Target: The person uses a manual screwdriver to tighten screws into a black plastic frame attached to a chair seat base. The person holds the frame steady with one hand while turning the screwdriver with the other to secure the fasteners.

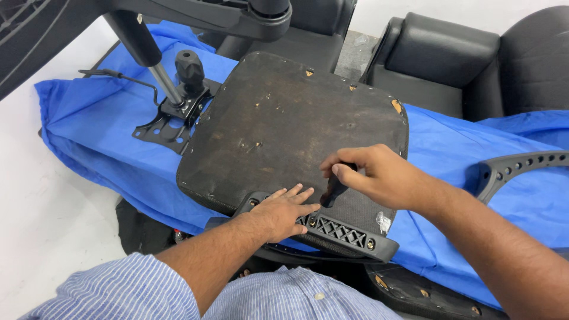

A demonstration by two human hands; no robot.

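An upturned office-chair seat pan (284, 118), dark and worn, lies on a blue cloth (101, 130). A black plastic bracket (344, 234) with a lattice pattern sits along the seat's near edge. My left hand (281, 210) lies flat on that bracket, fingers spread. My right hand (370, 175) grips a black tool handle (333, 191) that stands upright on the seat just beside the bracket. The tool's tip is hidden under the hand.
A black metal tilt mechanism (175, 115) with a knob and gas cylinder lies on the cloth at the upper left. A perforated black plastic chair part (515, 166) rests at right. Black leather armchairs (444, 59) stand behind. White floor lies to the left.
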